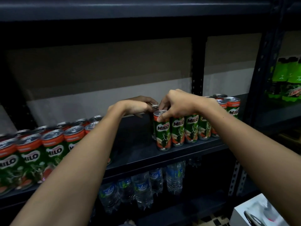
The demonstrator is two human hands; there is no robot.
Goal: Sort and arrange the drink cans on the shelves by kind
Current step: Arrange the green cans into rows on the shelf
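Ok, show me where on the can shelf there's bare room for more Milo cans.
The bare stretch of the shelf lies between the left group of Milo cans and the right group of Milo cans, partly under the left forearm. Both groups are packed tight. The left hand and right hand grip cans at the right group's near-left corner.

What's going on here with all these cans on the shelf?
A person is arranging Milo cans on a dark shelf. The right hand pinches the top of the front can at the left end of the right-hand row; the left hand holds a can just behind it. A bare gap separates this row from another group of Milo cans on the left.
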